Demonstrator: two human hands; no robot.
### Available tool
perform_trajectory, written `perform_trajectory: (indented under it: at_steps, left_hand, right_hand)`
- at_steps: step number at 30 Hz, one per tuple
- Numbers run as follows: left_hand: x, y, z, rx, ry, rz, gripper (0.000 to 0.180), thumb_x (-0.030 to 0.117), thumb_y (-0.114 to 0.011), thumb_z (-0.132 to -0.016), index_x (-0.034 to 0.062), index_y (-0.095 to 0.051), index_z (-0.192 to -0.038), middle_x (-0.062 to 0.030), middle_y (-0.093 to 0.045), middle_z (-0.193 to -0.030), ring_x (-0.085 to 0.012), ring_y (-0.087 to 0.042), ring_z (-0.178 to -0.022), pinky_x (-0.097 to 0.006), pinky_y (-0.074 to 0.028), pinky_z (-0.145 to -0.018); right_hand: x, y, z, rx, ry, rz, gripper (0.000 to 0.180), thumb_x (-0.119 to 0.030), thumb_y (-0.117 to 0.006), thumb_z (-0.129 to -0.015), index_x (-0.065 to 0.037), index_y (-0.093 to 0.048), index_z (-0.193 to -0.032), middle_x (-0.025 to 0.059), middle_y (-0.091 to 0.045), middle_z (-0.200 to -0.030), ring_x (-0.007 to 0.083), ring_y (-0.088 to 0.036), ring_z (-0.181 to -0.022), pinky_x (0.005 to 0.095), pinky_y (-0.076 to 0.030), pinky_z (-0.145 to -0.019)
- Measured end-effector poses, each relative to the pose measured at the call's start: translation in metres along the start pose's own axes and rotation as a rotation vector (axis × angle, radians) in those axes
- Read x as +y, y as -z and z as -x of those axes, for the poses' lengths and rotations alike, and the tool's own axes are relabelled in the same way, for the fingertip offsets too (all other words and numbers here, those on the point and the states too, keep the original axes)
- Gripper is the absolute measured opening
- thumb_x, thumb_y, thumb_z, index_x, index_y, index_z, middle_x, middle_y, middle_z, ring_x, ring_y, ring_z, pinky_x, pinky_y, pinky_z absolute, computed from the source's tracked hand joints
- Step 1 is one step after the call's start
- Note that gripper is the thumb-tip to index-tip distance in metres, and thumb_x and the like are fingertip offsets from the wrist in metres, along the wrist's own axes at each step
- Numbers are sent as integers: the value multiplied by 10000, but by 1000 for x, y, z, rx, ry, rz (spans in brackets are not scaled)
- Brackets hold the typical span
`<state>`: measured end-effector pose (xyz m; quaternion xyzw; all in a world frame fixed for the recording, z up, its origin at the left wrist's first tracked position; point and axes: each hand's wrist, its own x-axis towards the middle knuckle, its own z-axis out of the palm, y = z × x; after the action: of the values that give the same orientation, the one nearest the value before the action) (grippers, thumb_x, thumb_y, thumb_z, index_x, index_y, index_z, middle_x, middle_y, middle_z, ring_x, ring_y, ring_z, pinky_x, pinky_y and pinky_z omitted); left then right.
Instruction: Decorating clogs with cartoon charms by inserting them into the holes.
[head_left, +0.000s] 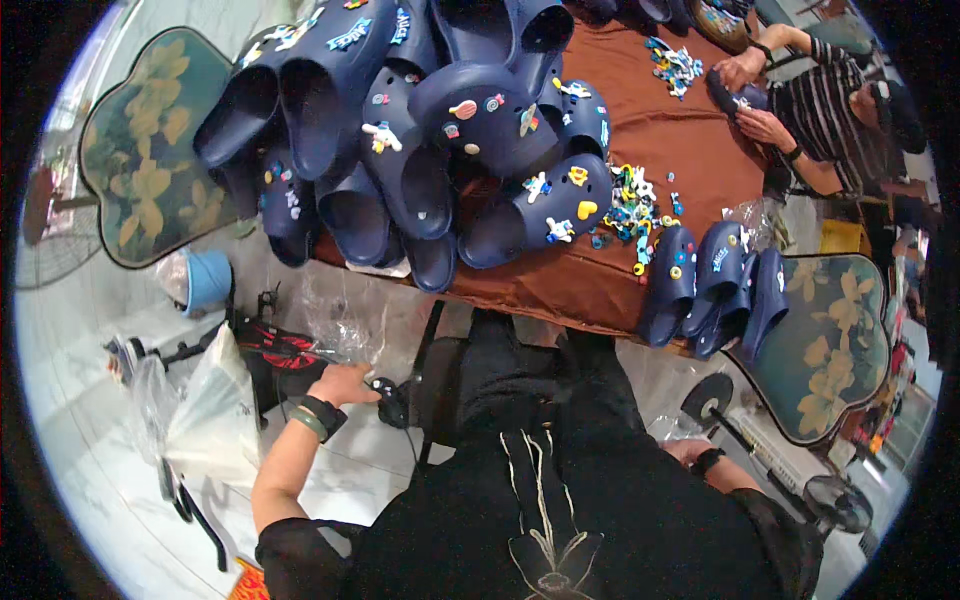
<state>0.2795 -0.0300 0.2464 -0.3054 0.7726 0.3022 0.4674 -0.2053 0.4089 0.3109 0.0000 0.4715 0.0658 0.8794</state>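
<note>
Low on the left, beside the black seat, my left hand [343,384] has its fingers at a small black corded device [386,400] and seems to grip it. My right hand [686,449] hangs at my right side, by a clear plastic bag [668,428]; its fingers are mostly hidden. In front of me a big pile of navy clogs [485,115] with colourful charms covers the left of the table. A smaller group of navy clogs [715,285] stands at its near right corner. Loose charms [632,205] lie between the two groups.
A brown cloth [680,145] covers the table. Across it, a co-worker's hands [752,98] hold a dark clog. Chairs with floral backs [150,150] stand on both sides. A blue bucket [208,278] and a white bag [215,410] are at left, a small fan [838,500] at right.
</note>
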Motion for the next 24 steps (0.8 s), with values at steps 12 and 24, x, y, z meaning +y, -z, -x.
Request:
perform_trajectory:
  at_steps: [12, 24]
  left_hand:
    - [-22, -165, -139, -139, -19, 406, 499, 424, -566, -861, 59, -558, -1200, -213, -634, -1103, -381, -590, -1045, -442, -459, -886]
    - [5, -195, -298, -116, -76, 377, 435, 209, -542, -882, 69, -495, -1291, -220, -409, -1401, -337, -367, -1318, -402, -329, -1059]
  right_hand:
    - [-52, 67, -216, 555, 144, -8, 485, -378, -581, -895, -43, -532, -1241, 152, -601, -1152, 249, -618, -1021, 372, -578, -647]
    - [-80, 146, -325, 420, 161, 394, 526, -406, -591, -879, -95, -506, -1294, 209, -523, -1306, 355, -457, -1254, 453, -298, -1092]
